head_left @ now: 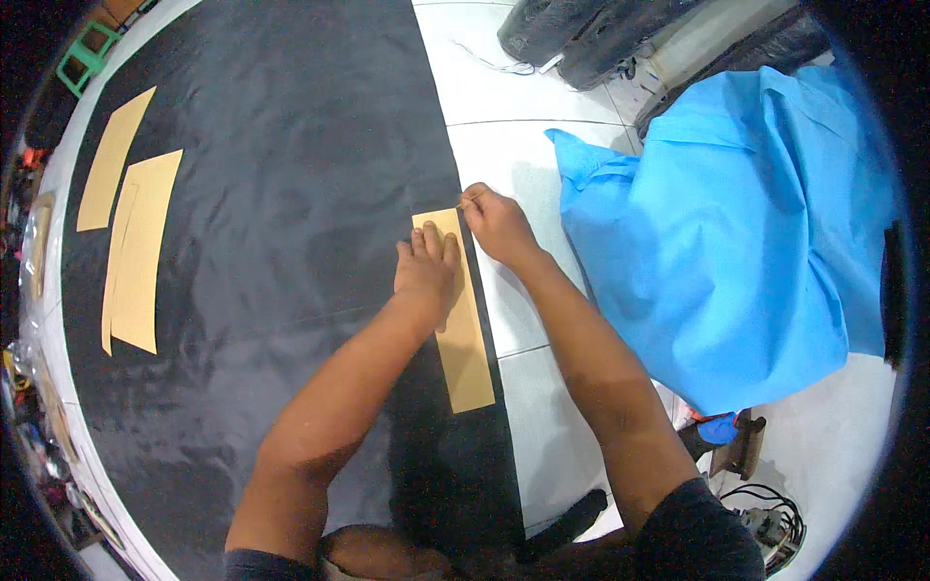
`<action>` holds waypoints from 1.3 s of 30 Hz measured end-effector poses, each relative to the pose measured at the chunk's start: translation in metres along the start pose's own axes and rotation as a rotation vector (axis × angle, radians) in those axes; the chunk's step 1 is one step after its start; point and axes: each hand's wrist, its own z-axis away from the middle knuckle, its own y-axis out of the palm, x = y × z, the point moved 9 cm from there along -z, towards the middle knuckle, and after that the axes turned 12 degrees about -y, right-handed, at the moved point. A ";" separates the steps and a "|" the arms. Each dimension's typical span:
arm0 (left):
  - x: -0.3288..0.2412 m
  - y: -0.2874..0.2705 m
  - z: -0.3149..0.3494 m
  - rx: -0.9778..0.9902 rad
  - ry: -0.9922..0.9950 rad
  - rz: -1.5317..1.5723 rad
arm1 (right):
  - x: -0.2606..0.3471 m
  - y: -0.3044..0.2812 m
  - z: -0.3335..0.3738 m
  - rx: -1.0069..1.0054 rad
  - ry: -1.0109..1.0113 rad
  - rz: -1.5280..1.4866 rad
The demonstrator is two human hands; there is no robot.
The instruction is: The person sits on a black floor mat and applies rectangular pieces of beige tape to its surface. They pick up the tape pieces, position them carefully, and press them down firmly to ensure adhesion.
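Note:
A long tan strip of card or stiff paper (pixel 470 363) lies along the right edge of a wide black sheet (pixel 300 174) spread over the floor. Pressing flat on the upper half of this strip is my left hand (pixel 424 266), its fingers stretched out. My right hand (pixel 499 225) is closed in a pinch at the strip's far right corner, by the black sheet's edge. Whatever thin thing sits between those fingertips is too small to make out.
More tan pieces lie at the left of the sheet: one farther off (pixel 116 160) and two overlapping (pixel 143 257). A crumpled blue cloth (pixel 717 242) heaps on the white tiles at right. Dark rolls (pixel 586 44) lie beyond; a green stool (pixel 87 60) stands far left.

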 end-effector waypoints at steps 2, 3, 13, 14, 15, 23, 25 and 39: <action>0.000 0.001 0.001 0.015 -0.004 -0.007 | 0.003 -0.001 -0.001 0.000 -0.027 0.032; 0.001 0.000 0.002 0.010 -0.005 -0.005 | 0.005 0.000 -0.001 0.000 -0.041 0.046; -0.002 -0.003 0.001 0.006 -0.006 -0.019 | 0.008 0.000 0.003 0.013 -0.126 0.056; -0.001 -0.003 0.001 0.004 -0.009 -0.029 | 0.014 0.001 0.004 0.042 -0.151 0.077; -0.001 -0.001 0.001 0.007 -0.010 -0.032 | 0.019 0.002 0.006 0.072 -0.177 0.098; 0.001 0.004 -0.002 0.012 -0.004 -0.019 | 0.041 0.021 0.079 0.338 -0.272 0.218; 0.004 0.004 -0.003 0.014 -0.024 -0.008 | 0.047 0.016 0.081 0.323 -0.310 0.228; -0.001 0.003 -0.003 -0.047 -0.008 -0.002 | 0.072 0.008 0.151 0.404 -0.368 0.186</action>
